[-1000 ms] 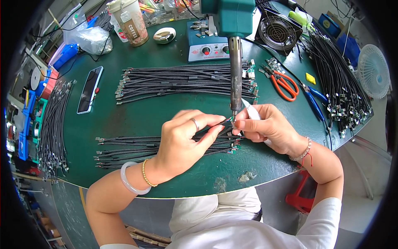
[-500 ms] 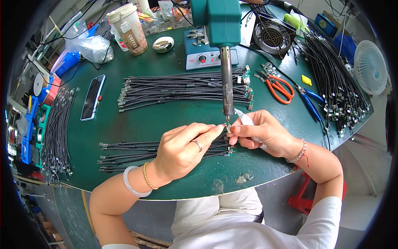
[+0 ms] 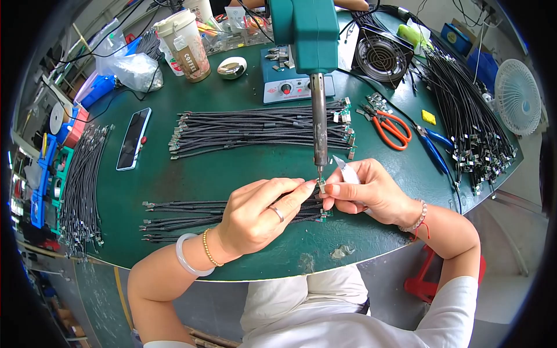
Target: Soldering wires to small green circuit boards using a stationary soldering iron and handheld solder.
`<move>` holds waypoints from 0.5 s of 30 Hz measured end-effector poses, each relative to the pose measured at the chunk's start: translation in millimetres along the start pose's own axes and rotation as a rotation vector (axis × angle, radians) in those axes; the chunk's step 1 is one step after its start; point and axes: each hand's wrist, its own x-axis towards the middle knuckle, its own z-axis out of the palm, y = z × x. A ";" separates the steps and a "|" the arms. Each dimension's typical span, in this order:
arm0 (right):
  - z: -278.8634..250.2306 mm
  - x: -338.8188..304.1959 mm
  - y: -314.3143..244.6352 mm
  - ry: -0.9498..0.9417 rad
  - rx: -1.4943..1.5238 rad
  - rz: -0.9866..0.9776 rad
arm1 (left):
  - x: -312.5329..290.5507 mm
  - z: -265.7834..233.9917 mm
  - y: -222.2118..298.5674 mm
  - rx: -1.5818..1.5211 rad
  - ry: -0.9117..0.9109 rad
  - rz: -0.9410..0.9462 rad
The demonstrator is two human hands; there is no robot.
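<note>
Under the tip of a teal soldering iron (image 3: 319, 124), a small metal connector (image 3: 322, 187) is pinched between the thumb and fingers of my right hand (image 3: 371, 190). A pale, pointed strip (image 3: 347, 172) also lies in that hand; its kind is unclear. My left hand (image 3: 255, 214) is closed, its fingertips pressed together right beside the connector. What those fingertips grip is hidden. Several black braided cables (image 3: 188, 222) with metal ends lie beneath my left hand, and small green boards (image 3: 324, 216) show at their right ends.
Farther back lies a bundle of black cables (image 3: 243, 133) before a blue control box (image 3: 299, 88). Orange-handled pliers (image 3: 394, 132) and blue-handled cutters (image 3: 434, 153) lie right. A phone (image 3: 133, 139), cup (image 3: 184, 51) and cable pile (image 3: 84, 185) occupy the left; a cooling fan (image 3: 380, 55) stands back right.
The view has shifted slightly, with things on the table sitting a little lower. Both hands keep their pinch by the iron's tip, and the connector sits slightly lower in the picture.
</note>
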 end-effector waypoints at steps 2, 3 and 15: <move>2.3 0.2 -1.2 -0.001 0.000 -0.008 | 0.3 -1.6 -0.5 0.001 0.005 0.010; 3.2 0.2 -1.4 -0.002 0.003 -0.014 | 0.2 -2.0 -0.8 0.001 0.008 0.017; 2.3 1.7 0.1 0.001 -0.006 -0.026 | 0.0 -0.8 -4.4 -0.004 0.030 0.045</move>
